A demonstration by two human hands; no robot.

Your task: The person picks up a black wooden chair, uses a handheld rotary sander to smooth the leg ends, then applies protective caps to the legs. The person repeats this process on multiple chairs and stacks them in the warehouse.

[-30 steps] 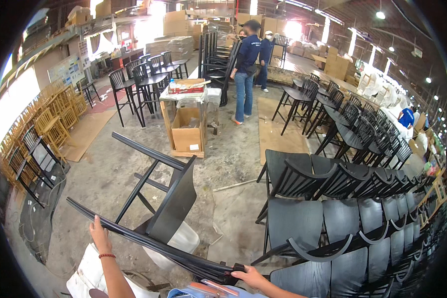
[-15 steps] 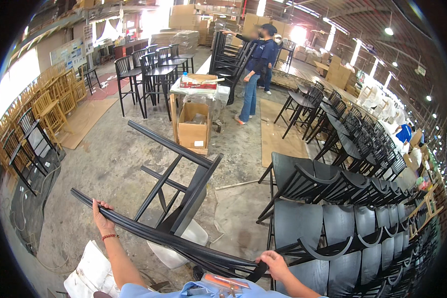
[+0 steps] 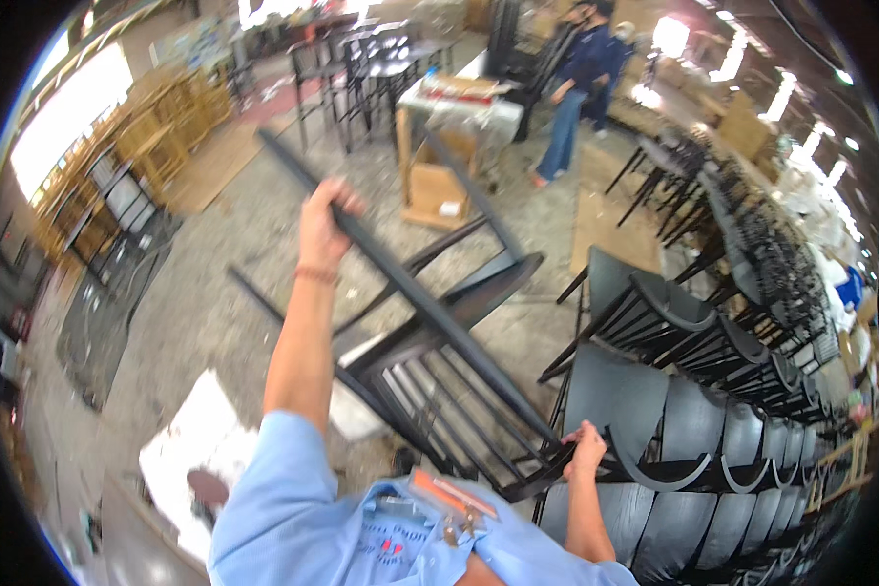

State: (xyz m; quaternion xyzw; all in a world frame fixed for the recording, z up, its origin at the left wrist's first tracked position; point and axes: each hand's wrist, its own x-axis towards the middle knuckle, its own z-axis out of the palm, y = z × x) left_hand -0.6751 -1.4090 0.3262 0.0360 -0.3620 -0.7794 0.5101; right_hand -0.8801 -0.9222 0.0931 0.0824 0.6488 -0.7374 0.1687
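A black wooden bar stool (image 3: pixel 430 311) with a spindle back is held tilted on its side before me. My left hand (image 3: pixel 327 223) is wrapped round one of its long legs, near the upper end. At the other end of the stool, my right hand (image 3: pixel 584 451) grips the curved top rail of the backrest. The backrest spindles run between them, close to my body, and the seat points away to the right. A white object (image 3: pixel 359 405) shows partly behind the stool; its kind is hidden.
Rows of black stools (image 3: pixel 615 396) stand close on my right. Ahead is a worktable (image 3: pixel 513 115) over a cardboard box (image 3: pixel 438 190), with two people (image 3: pixel 578 83) beyond. Light wooden frames (image 3: pixel 156 142) line the left. A white sack (image 3: pixel 200 439) lies lower left.
The stool has been turned and raised, its legs swinging up and to the right. My left hand has risen with its leg; my right hand stays at the top rail. The view has shifted.
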